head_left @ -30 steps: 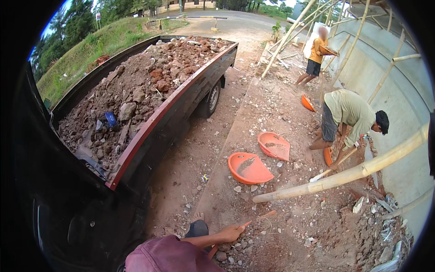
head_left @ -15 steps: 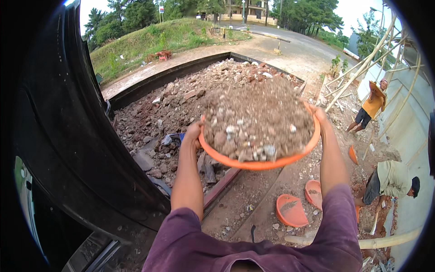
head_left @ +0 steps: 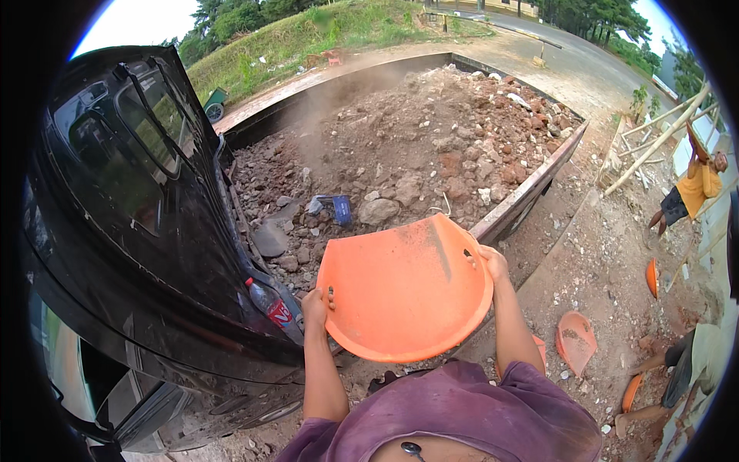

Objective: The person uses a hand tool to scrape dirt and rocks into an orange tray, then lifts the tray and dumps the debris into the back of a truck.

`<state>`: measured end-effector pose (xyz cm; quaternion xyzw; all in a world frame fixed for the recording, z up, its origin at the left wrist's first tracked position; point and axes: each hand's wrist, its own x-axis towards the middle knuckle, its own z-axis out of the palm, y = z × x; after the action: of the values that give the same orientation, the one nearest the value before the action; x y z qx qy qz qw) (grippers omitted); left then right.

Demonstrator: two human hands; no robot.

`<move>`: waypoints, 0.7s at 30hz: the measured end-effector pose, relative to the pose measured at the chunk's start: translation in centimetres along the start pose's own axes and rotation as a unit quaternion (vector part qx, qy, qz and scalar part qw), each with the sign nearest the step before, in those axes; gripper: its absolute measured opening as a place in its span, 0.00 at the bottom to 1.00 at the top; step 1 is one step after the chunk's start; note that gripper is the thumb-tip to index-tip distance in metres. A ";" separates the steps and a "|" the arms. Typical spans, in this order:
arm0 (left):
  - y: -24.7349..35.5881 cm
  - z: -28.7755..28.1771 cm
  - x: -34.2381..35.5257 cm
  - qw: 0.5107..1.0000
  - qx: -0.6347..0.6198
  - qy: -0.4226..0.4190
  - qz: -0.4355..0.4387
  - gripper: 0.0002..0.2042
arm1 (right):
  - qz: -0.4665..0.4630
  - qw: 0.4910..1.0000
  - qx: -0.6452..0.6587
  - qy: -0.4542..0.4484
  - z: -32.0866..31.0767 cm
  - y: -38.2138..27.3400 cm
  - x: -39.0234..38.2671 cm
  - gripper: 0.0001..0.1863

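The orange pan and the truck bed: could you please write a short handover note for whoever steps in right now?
Left hand: grips the left rim of the orange pan.
Right hand: grips the right rim near the handle slot.
Pan: held tipped up at the side of the truck bed, its inside facing the camera and empty apart from dust.
Done: the pan holds no load; the rubble pile fills the bed, with dust hanging over it.
Left: more orange pans lie on the ground to the right, where other people are at work; a plastic bottle sits wedged by the cab.
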<state>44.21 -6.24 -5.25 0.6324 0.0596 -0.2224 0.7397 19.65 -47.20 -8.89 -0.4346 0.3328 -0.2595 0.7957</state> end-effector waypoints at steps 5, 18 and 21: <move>-0.3 -0.5 -0.3 0.994 0.058 0.087 0.009 0.12 | 0.035 0.997 -0.065 -0.024 0.5 -0.3 4.3 0.13; -0.1 2.4 -5.1 0.980 0.104 0.166 0.021 0.15 | 0.084 0.992 -0.040 -0.081 0.5 -1.4 5.6 0.14; 0.1 3.9 -8.2 0.983 0.078 0.162 0.030 0.15 | 0.082 0.985 -0.062 -0.141 0.5 -3.1 5.2 0.14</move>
<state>36.19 -7.91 -1.37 0.7173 0.1416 -0.0987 0.6750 22.99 -52.15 -7.63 -0.4868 0.2672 -0.1087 0.8245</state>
